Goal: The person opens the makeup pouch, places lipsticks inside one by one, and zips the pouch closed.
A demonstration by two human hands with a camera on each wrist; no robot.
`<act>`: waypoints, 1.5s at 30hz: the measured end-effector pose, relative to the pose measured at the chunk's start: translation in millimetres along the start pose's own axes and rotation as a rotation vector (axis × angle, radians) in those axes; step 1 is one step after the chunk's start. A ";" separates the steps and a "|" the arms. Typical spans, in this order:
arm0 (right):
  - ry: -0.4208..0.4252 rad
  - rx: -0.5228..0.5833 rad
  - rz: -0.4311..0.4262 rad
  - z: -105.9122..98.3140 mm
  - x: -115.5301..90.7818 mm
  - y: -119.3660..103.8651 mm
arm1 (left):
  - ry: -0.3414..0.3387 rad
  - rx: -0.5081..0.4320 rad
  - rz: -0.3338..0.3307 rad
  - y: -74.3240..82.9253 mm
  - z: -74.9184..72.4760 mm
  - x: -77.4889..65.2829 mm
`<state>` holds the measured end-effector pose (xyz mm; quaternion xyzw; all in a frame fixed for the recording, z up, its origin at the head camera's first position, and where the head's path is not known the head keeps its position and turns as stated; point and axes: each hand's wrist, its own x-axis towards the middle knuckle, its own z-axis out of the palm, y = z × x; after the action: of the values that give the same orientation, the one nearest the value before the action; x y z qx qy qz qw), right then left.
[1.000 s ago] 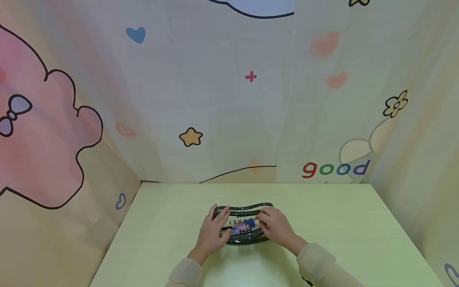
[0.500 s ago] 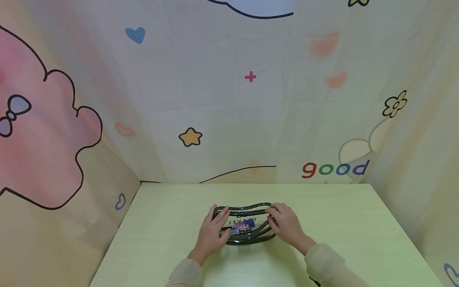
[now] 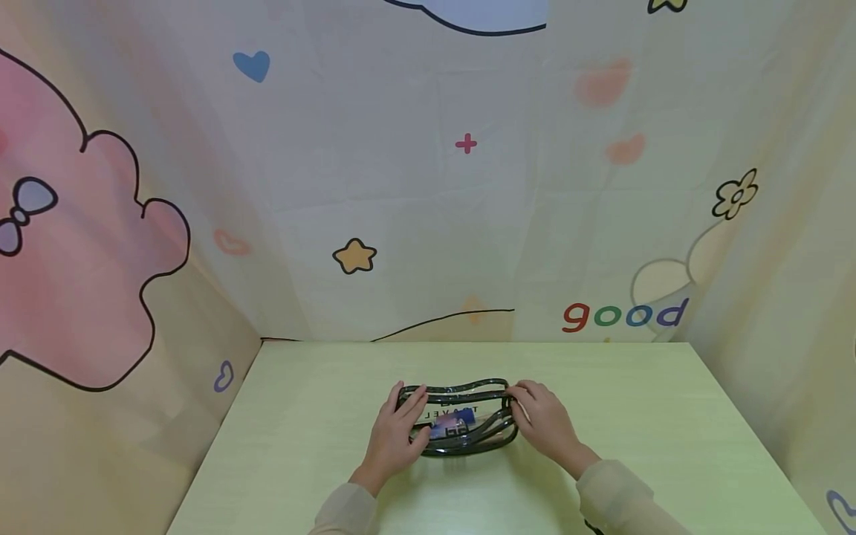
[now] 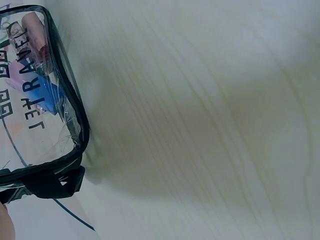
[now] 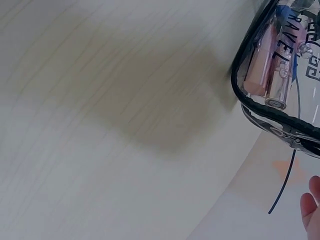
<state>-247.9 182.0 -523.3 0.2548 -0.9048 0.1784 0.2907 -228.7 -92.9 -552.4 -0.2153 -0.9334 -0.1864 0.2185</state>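
Observation:
A clear travel pouch (image 3: pixel 483 410) with black trim and black lettering lies on the table. Through its plastic show a pink-and-blue tube with a blue cap (image 3: pixel 460 418) and slim pink cosmetic tubes (image 5: pixel 261 65). My left hand (image 3: pixel 393 432) holds the pouch's left end, fingers over the far trim and thumb at the near side. At the right end my right hand (image 3: pixel 545 422) grips the corner by the trim, its index finger near the far rim. In the right wrist view its fingertips (image 5: pixel 311 202) show just past the pouch. The right thumb is hidden.
The pale green tabletop (image 3: pixel 635 401) extends on all sides of the pouch. A cloth backdrop (image 3: pixel 428 186) with printed hearts, stars and the word "good" rises behind it and along both sides.
My right hand has slid right along the trim, from over the pouch's front to its right end, uncovering more lettering. The left hand has stayed in place.

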 end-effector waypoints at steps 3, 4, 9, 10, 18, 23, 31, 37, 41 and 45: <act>-0.012 -0.010 0.011 -0.5 -2.1 1.8 | 0.001 0.003 -0.001 0.3 0.1 -0.4; -0.015 -0.012 0.014 -0.7 -2.7 2.4 | 0.002 0.007 -0.001 0.3 0.2 -0.5; -0.010 -0.014 0.008 -0.9 -5.9 5.7 | 0.007 0.000 0.000 0.1 1.1 -0.7; -0.005 -0.013 0.002 -0.8 -6.4 6.5 | 0.004 -0.001 -0.001 -0.2 1.4 -0.8; -0.005 -0.014 -0.007 1.9 -10.8 11.7 | -0.002 -0.019 -0.005 -1.8 4.0 -1.3; -0.025 -0.011 0.016 3.8 -13.0 12.8 | -0.004 -0.011 -0.008 -1.9 4.2 -1.7; -0.082 -0.016 0.067 5.2 -16.6 13.0 | -0.004 -0.013 -0.011 -1.0 3.2 -1.7; -0.139 -0.001 0.108 8.6 -19.4 15.0 | 0.006 -0.017 0.000 -1.4 2.9 -1.7; -0.145 0.009 0.106 9.7 -20.1 16.3 | 0.012 -0.020 0.009 -0.9 1.7 -1.3; -0.156 0.017 0.113 10.0 -19.3 16.4 | 0.002 -0.027 -0.001 0.2 0.3 -1.3</act>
<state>-247.9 197.4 -545.7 0.2188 -0.9362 0.1817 0.2065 -227.6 -92.9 -553.2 -0.2175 -0.9307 -0.1995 0.2163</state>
